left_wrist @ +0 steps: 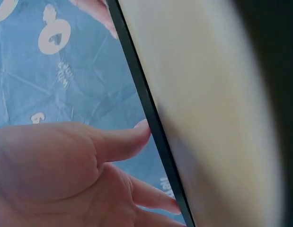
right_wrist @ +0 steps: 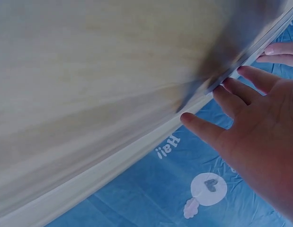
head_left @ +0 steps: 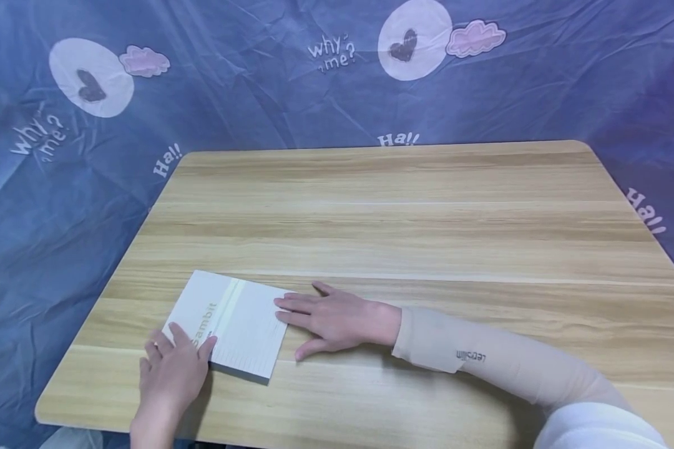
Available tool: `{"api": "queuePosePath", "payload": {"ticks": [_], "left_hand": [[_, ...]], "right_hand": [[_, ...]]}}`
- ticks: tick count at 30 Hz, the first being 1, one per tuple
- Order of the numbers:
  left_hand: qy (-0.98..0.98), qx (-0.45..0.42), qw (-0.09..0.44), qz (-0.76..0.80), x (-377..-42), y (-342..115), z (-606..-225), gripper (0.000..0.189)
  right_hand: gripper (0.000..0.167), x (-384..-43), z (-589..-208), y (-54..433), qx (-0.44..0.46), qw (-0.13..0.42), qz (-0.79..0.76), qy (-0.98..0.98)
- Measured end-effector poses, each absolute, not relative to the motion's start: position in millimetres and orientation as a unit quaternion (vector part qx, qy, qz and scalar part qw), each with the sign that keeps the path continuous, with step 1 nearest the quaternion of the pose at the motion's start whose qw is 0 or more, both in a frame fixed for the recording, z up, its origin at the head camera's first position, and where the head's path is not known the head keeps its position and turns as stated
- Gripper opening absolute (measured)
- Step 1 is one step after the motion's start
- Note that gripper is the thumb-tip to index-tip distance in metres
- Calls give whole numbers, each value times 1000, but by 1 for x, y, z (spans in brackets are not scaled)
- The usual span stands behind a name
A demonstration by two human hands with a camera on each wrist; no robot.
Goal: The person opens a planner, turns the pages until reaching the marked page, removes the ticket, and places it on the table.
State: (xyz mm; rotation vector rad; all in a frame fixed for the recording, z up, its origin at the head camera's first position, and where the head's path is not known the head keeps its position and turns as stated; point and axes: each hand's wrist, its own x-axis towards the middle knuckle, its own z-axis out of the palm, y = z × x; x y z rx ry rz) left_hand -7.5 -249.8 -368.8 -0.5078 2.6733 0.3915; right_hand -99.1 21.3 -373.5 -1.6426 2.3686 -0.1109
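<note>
A flat white box (head_left: 253, 324) with a pale band and gold lettering lies slightly turned on the table's front left part. At its left end rests my left hand (head_left: 171, 371), fingers spread over the corner and thumb by the front edge. The left wrist view shows that thumb (left_wrist: 129, 142) against a dark side edge (left_wrist: 153, 120) of the box. My right hand (head_left: 339, 318) reaches in from the right, palm down. Its straight fingers touch the box's right end, with the thumb apart on the wood. In the right wrist view those fingers (right_wrist: 231, 99) meet the box's edge.
The wooden table (head_left: 393, 218) has rounded corners and extends far behind and to the right of the box. A blue printed cloth (head_left: 247, 81) hangs behind it and at both sides. A beige sleeve (head_left: 483, 355) covers the right forearm, which crosses the table's front right.
</note>
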Motion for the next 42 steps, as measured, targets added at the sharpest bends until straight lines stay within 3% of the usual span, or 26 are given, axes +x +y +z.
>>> {"api": "queuePosePath", "payload": {"ticks": [19,42], "left_hand": [[975,-41,193,106,-31,-244,-363,84],[971,101,189,101,-102,-202,-355,76]], "right_hand": [[77,-87,-373,55,-543,115,-49,830],[79,-79,-373,111,-488,102,-104,861]]}}
